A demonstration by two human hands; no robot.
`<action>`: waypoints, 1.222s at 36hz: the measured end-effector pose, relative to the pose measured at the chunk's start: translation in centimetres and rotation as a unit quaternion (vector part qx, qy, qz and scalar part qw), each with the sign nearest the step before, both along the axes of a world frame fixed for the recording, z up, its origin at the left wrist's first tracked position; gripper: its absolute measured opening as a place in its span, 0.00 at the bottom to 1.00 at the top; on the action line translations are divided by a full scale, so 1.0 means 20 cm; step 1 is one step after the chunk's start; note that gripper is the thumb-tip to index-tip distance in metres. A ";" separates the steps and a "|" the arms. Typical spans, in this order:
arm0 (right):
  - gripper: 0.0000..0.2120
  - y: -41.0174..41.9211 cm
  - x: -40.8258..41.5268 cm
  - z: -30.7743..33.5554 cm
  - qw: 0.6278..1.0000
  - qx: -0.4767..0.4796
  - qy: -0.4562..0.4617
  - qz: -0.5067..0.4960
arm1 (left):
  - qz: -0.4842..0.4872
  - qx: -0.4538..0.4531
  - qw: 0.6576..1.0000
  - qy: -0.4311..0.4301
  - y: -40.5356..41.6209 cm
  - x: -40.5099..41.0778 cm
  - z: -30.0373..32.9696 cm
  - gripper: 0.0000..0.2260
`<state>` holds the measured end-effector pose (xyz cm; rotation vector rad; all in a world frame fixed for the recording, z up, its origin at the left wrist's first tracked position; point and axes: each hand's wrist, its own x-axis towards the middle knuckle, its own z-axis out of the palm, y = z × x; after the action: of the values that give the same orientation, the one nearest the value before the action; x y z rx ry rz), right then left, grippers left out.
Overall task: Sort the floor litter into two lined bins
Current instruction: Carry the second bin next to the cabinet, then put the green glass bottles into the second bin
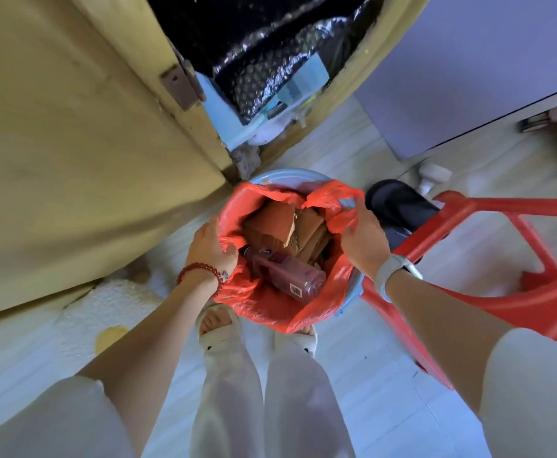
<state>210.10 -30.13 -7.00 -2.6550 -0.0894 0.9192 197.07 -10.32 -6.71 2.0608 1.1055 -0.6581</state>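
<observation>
Over the pale blue round bin [283,176], your left hand [211,247] and right hand [363,238] pinch the red plastic liner [323,304]; 1 bin is loaded with brown cardboard scraps [272,223] and a clear plastic bottle [287,276], and no 2nd bin shows.

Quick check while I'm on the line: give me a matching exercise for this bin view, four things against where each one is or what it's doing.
1. red plastic bin liner
2. clear plastic bottle with barcode label
3. brown cardboard pieces
4. red plastic stool

A. standing beside the bin
B. lying in the bin's near side
C. held at both edges by the left hand and right hand
D. piled at the bin's far side

Pairs: 1-C, 2-B, 3-D, 4-A
</observation>
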 end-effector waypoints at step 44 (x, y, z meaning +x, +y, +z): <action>0.32 2.19 -0.29 2.74 0.857 0.422 -0.031 0.293 | 0.411 0.170 0.796 -0.410 1.39 -0.45 2.61 0.36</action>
<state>204.28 13.62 47.82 -1.8136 -1.0966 0.7020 188.07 17.56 45.56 1.5551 1.4201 0.8504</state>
